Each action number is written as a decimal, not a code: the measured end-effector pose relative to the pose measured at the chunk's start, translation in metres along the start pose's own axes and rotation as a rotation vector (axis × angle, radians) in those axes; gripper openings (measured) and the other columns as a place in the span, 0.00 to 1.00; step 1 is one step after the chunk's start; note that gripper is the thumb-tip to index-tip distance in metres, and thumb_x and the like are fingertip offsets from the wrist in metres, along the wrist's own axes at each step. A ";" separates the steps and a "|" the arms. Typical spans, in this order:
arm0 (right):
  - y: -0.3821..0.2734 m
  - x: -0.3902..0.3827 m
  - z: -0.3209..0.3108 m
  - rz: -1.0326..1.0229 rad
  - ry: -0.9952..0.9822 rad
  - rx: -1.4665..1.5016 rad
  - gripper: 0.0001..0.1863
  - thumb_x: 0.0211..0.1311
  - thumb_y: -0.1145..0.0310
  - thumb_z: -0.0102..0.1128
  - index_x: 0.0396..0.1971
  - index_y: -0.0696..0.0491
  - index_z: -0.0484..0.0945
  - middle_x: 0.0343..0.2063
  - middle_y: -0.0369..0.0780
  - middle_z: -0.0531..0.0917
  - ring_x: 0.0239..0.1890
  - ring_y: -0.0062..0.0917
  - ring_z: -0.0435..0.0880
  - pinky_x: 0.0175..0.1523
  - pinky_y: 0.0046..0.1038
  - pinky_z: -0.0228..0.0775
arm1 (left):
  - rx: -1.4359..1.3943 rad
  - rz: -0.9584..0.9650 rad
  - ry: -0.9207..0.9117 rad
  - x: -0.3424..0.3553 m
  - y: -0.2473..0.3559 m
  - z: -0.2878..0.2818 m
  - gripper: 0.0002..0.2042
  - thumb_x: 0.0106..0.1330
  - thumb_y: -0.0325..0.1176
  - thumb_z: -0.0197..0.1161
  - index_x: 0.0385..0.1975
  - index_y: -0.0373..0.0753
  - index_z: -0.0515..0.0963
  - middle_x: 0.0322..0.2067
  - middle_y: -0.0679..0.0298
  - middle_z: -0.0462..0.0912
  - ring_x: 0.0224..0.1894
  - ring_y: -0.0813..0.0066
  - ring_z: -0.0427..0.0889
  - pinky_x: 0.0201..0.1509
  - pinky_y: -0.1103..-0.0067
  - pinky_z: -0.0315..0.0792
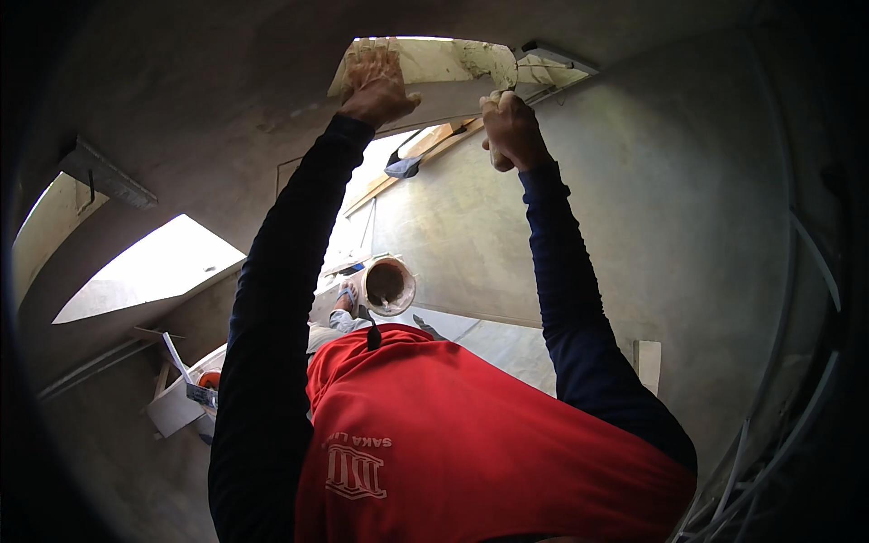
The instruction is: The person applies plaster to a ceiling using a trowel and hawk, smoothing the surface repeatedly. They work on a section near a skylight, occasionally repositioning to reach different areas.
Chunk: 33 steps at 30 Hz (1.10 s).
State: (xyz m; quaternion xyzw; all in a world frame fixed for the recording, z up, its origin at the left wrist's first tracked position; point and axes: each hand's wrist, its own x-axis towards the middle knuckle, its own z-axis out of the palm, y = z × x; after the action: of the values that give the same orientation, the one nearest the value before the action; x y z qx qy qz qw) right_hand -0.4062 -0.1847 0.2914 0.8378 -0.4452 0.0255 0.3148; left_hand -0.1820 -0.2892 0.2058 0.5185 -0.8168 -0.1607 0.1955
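Note:
My left hand [376,86] is raised with its fingers stretched out, lying flat against the near edge of a bright opening [425,65] in the grey plastered surface overhead. To its right, my right hand [513,131] is wrapped round the pale handle [501,161] of what looks like a trowel. The tool's thin dark neck runs up from the fist to the opening's right end. Its blade is hard to make out there, next to a rough grey patch of mortar [484,61] on the opening's pale inner face.
Below, near my sandalled foot [347,294], stands a round bucket [412,288] with grey-brown mix inside. Wooden boards [444,136] and a dark blue bag-like thing [403,167] lie beyond. Metal bars [109,172] cross the left openings. Pale tubes [819,262] stand at right.

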 end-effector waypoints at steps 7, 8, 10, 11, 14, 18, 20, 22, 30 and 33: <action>-0.045 -0.029 -0.009 0.318 0.019 0.002 0.13 0.71 0.66 0.57 0.35 0.61 0.68 0.21 0.49 0.77 0.22 0.44 0.82 0.28 0.40 0.76 | 0.019 0.022 -0.018 -0.002 0.001 -0.002 0.52 0.63 0.64 0.60 0.78 0.32 0.49 0.78 0.43 0.49 0.81 0.45 0.39 0.82 0.56 0.31; -0.047 -0.026 -0.007 0.381 0.003 0.105 0.13 0.71 0.65 0.57 0.35 0.61 0.69 0.21 0.50 0.78 0.23 0.45 0.82 0.28 0.41 0.76 | 0.017 0.017 -0.008 -0.003 0.001 -0.002 0.52 0.63 0.64 0.60 0.78 0.32 0.49 0.78 0.44 0.49 0.81 0.45 0.39 0.82 0.56 0.31; -0.048 -0.015 -0.001 0.456 -0.089 0.220 0.13 0.71 0.65 0.57 0.35 0.61 0.71 0.25 0.51 0.78 0.26 0.47 0.83 0.30 0.42 0.77 | 0.018 0.001 -0.002 -0.003 0.002 -0.002 0.52 0.63 0.64 0.61 0.77 0.33 0.50 0.78 0.44 0.49 0.81 0.46 0.40 0.82 0.56 0.33; -0.049 -0.012 0.000 0.486 -0.167 0.257 0.13 0.71 0.65 0.57 0.35 0.61 0.73 0.27 0.52 0.78 0.27 0.47 0.84 0.31 0.42 0.78 | 0.018 -0.009 -0.005 -0.003 0.002 -0.003 0.52 0.63 0.64 0.61 0.77 0.33 0.50 0.78 0.45 0.50 0.81 0.45 0.40 0.82 0.56 0.33; -0.039 0.013 0.010 0.698 -0.266 0.467 0.20 0.69 0.56 0.57 0.35 0.62 0.73 0.32 0.60 0.84 0.40 0.55 0.86 0.46 0.48 0.79 | 0.001 0.007 -0.018 -0.002 0.002 -0.005 0.52 0.62 0.63 0.62 0.77 0.33 0.50 0.77 0.44 0.51 0.80 0.45 0.42 0.82 0.55 0.35; -0.025 0.039 0.019 0.779 -0.431 0.479 0.23 0.67 0.52 0.55 0.36 0.62 0.75 0.35 0.61 0.85 0.43 0.56 0.86 0.53 0.48 0.78 | -0.026 0.043 -0.010 -0.002 0.001 -0.007 0.52 0.61 0.62 0.64 0.77 0.33 0.51 0.76 0.43 0.52 0.80 0.43 0.45 0.81 0.55 0.38; -0.020 0.045 0.019 0.791 -0.432 0.418 0.24 0.67 0.52 0.55 0.36 0.63 0.76 0.36 0.61 0.85 0.44 0.55 0.86 0.54 0.47 0.78 | -0.032 0.028 -0.024 -0.001 0.001 -0.007 0.52 0.61 0.62 0.64 0.77 0.33 0.50 0.77 0.43 0.51 0.80 0.43 0.44 0.81 0.55 0.38; -0.017 0.047 0.017 0.779 -0.427 0.382 0.24 0.67 0.52 0.54 0.36 0.63 0.76 0.35 0.60 0.85 0.44 0.55 0.87 0.53 0.47 0.79 | -0.025 0.025 -0.035 -0.001 -0.001 -0.005 0.52 0.62 0.62 0.63 0.77 0.32 0.50 0.77 0.43 0.51 0.80 0.43 0.43 0.82 0.55 0.37; -0.021 0.032 0.010 0.513 -0.215 0.134 0.21 0.64 0.60 0.53 0.40 0.68 0.78 0.30 0.57 0.86 0.34 0.48 0.89 0.41 0.44 0.83 | 0.006 0.000 -0.021 -0.001 0.001 -0.001 0.53 0.62 0.65 0.62 0.77 0.32 0.51 0.77 0.43 0.52 0.80 0.45 0.44 0.82 0.54 0.37; -0.032 0.034 0.010 0.580 -0.274 0.185 0.18 0.61 0.65 0.54 0.41 0.67 0.78 0.28 0.55 0.86 0.31 0.45 0.90 0.37 0.43 0.84 | 0.023 0.015 0.000 -0.001 0.001 -0.003 0.52 0.62 0.65 0.62 0.77 0.32 0.52 0.77 0.44 0.53 0.80 0.46 0.45 0.82 0.54 0.37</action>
State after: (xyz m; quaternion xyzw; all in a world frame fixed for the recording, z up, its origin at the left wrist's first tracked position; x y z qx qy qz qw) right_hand -0.3632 -0.2020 0.2787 0.6970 -0.6991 0.0414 0.1542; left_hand -0.1806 -0.2879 0.2088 0.5145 -0.8225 -0.1498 0.1906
